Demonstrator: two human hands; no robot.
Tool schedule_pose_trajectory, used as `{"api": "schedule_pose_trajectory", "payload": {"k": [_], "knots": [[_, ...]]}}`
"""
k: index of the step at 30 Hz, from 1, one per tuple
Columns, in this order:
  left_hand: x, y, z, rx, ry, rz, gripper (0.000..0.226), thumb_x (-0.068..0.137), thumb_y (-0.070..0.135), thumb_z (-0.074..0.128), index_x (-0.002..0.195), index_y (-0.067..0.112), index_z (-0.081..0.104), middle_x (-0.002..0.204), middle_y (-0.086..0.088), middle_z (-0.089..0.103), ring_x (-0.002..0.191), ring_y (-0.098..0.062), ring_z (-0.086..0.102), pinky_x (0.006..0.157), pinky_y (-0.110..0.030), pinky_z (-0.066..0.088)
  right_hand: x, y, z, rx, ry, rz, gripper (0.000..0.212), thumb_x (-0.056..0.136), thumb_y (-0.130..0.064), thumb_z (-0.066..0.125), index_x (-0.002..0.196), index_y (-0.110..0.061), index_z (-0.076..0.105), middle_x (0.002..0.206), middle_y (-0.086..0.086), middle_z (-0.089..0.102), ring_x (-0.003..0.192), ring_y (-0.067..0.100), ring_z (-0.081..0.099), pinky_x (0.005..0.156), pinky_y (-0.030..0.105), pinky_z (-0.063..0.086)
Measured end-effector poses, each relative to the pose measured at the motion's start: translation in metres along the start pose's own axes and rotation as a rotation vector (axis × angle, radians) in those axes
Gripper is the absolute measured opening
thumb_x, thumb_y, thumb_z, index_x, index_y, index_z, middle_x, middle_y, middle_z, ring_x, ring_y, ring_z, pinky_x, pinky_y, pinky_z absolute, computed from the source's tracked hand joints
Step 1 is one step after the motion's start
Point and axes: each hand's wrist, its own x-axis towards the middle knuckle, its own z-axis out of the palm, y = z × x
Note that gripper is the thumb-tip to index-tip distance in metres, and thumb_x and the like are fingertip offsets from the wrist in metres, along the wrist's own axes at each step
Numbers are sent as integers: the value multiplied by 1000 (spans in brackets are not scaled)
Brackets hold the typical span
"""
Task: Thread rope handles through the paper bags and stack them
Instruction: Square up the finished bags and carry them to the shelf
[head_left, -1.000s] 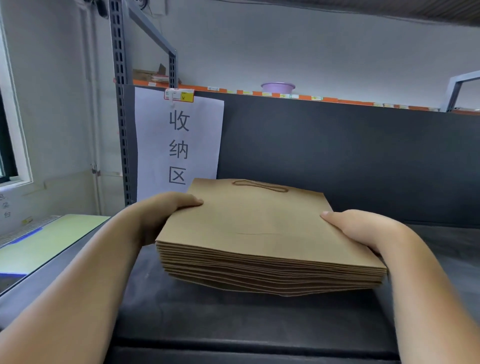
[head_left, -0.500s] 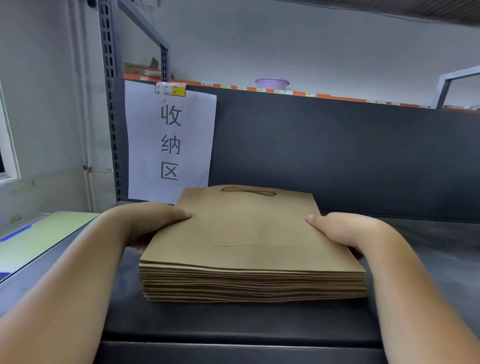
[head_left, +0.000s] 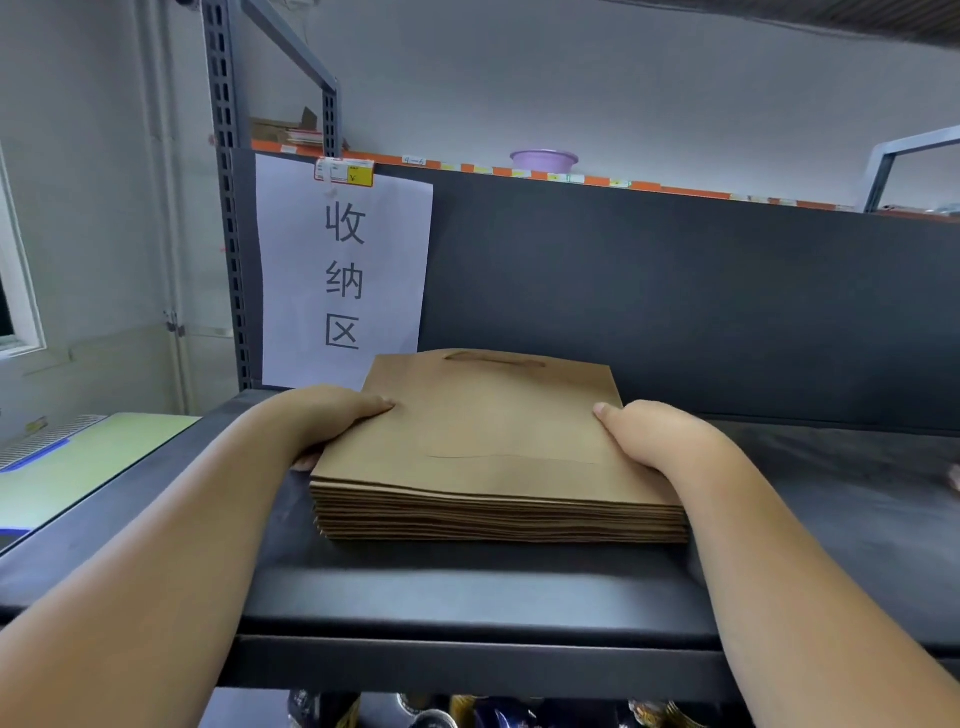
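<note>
Brown kraft paper bags (head_left: 493, 447), stacked on the dark grey shelf (head_left: 467, 587), are being gripped between left hand (head_left: 332, 415) and right hand (head_left: 660, 441), thumbs on top, fingers curled round the side edges. Slippery, sagging layers are being expected; mid-side clamping is being advised.

Paper bag stack (head_left: 493, 467) on dark shelf (head_left: 467, 587)

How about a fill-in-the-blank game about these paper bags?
1. The stack of paper bags rests on a dark ____.
2. The left hand and the right hand hold it, one on each ____.
3. The bowl high up behind is coloured ____.
Missing words: shelf; side; purple.
</note>
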Motion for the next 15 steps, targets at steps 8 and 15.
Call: {"api": "schedule_pose_trajectory", "payload": {"k": [8,15], "knots": [[-48,31,7,443,514,584,68,91,50,67,152,30,44,147,-2,53,135,-28,48,106,-43,42,-27,-18,-1,-71,508,-501,57,95,-18,47,146,-39,40,144,-1,44,125,29,47,98,42,46],[-70,14,85,944,141,742,105,78,94,35,163,39,7,172,7,14,158,-25,10,126,-50,13,-32,-38,36,-320,140,-561,51,105,-56,29,155,-47,27,166,-4,24,150,24,23,120,47,25]]}}
